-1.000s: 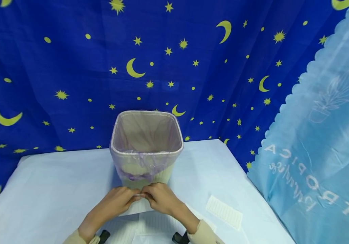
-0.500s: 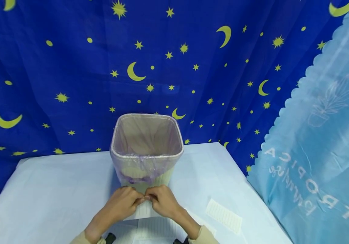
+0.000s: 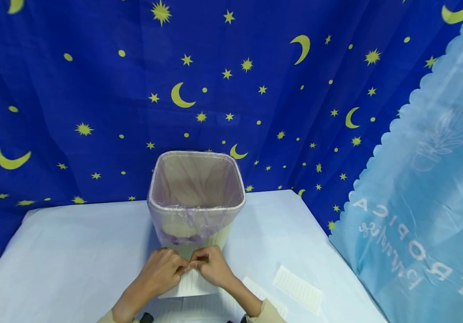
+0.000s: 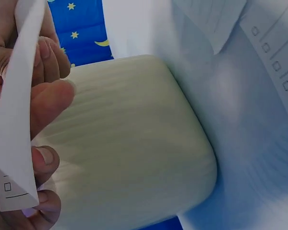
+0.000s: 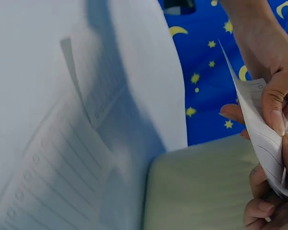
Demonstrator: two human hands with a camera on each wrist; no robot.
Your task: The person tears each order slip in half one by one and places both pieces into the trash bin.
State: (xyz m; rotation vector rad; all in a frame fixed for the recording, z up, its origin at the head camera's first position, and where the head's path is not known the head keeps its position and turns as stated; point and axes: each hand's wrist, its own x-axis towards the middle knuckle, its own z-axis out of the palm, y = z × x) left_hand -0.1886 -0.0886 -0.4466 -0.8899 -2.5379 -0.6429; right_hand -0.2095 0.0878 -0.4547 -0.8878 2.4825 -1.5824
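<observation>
A strip-marked sheet of lined paper (image 3: 192,285) is held between both hands in front of the bin. My left hand (image 3: 161,272) pinches its upper edge, and my right hand (image 3: 213,267) pinches it close beside, with the fingertips nearly meeting. From the left wrist, the same paper (image 4: 19,110) is seen edge-on with a folded lower corner. In the right wrist view the paper (image 5: 261,139) looks bent between thumbs and fingers. Just beyond the hands stands a cream bin (image 4: 129,134), its rim covered by a thin purple liner (image 3: 199,220).
More lined sheets lie on the white-covered table (image 3: 77,251): one paper (image 3: 297,288) at the right, another (image 3: 264,297) nearer, and others under the hands. A blue star-and-moon curtain (image 3: 94,89) hangs behind, and a light blue cloth (image 3: 425,179) on the right.
Both hands have drawn slightly toward the person with the paper, and more of the sheet shows below them. The view has shifted a little; the bin stays in place.
</observation>
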